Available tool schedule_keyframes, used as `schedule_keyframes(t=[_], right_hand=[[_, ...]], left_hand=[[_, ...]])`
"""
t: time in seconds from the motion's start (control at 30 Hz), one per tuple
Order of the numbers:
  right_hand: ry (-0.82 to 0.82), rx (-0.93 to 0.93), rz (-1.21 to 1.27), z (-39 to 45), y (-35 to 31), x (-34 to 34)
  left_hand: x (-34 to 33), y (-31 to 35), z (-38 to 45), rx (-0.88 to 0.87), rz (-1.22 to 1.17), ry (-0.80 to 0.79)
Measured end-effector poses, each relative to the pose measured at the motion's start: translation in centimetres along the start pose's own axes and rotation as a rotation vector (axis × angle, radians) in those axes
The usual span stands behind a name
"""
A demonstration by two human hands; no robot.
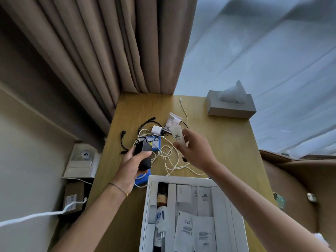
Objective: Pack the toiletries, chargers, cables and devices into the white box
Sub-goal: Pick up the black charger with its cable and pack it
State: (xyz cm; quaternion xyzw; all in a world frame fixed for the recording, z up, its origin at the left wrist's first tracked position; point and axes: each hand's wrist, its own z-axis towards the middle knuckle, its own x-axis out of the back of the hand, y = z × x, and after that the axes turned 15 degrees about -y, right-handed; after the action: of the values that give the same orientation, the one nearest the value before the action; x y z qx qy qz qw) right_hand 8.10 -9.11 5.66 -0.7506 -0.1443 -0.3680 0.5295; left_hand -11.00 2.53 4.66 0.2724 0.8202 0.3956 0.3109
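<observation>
The left grip (135, 164) is curled round a black charger (145, 155), thumb across its top and fingers underneath, holding it up off the worktop (227, 142) with its thin black cord trailing from the far end. The right grip (195, 151) pinches a small clear bottle (177, 135) between thumb and fingertips; the bottle stands about upright, above the cable tangle, and carries a dark printed label.

Between and under the two hands lies a heap of cables: a long white cable (170, 157) in loose loops, a black cable (123, 140) curving at the left, and another white lead (184, 110) running away toward the far edge. In the heap sit a white plug (156, 130), a blue device (154, 143) partly behind the charger, and a crumpled clear packet (173, 118) just behind the bottle. A second blue piece (141, 179) shows below the left wrist, touching the box's far left corner.

The white box (151, 197) sits open at the near edge of the worktop, below both forearms. It already holds a dark bottle (161, 195), a white bottle (161, 219), several white cartons and flat sachets (203, 233).

A grey tissue box (231, 106) stands at the far right corner, well apart from the hands. Beige curtains (109, 51) hang behind the worktop; cardboard boxes (81, 160) lie on the floor at left.
</observation>
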Motion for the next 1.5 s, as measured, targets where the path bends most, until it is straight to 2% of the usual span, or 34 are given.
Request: schedule_keyframes(t=[0.17,0.4,0.53,0.7,0.8,0.9,1.0,1.03,1.1,1.17,1.3,1.5], right_hand=[[-0.032,-0.161,0.457,-6.4,0.7,-1.7],[-0.151,-0.519,0.753,-13.7,4.7,-6.1],[-0.248,-0.657,0.690,-14.0,6.7,-8.1],[-0.209,-0.706,0.477,-12.8,8.1,-9.5],[-0.160,-0.660,0.358,-12.8,7.6,-9.2],[-0.045,-0.553,0.058,-12.8,5.3,-7.6],[0.177,-0.227,0.002,-12.0,0.8,-4.9],[0.177,-0.104,-0.007,-11.5,-1.0,-4.0],[0.048,0.093,-0.110,-10.1,-4.2,-2.8],[-0.085,0.180,-0.178,-8.5,-6.1,-2.3],[-0.196,0.172,0.065,-6.3,-6.6,-0.4],[-0.106,0.194,0.259,-5.2,-7.5,2.1]], left_hand=[[-0.7,-0.3,-1.0,0.005,0.061,-0.049],[-1.0,-0.9,-2.0,0.019,0.146,-0.073],[-1.3,-1.4,-2.2,0.051,0.147,-0.069],[-1.7,-1.2,-2.8,0.123,0.167,-0.084],[-1.8,-0.6,-3.4,0.186,0.182,-0.129],[-1.8,0.1,-4.0,0.184,0.255,-0.183],[-1.9,0.6,-4.5,0.142,0.281,-0.253],[-2.0,0.8,-4.7,0.137,0.266,-0.280],[-2.4,1.2,-4.9,0.126,0.213,-0.303],[-2.7,1.7,-5.1,0.099,0.225,-0.292],[-2.1,3.0,-6.0,0.015,0.318,-0.347],[-0.4,3.8,-7.7,-0.117,0.705,-0.453]])
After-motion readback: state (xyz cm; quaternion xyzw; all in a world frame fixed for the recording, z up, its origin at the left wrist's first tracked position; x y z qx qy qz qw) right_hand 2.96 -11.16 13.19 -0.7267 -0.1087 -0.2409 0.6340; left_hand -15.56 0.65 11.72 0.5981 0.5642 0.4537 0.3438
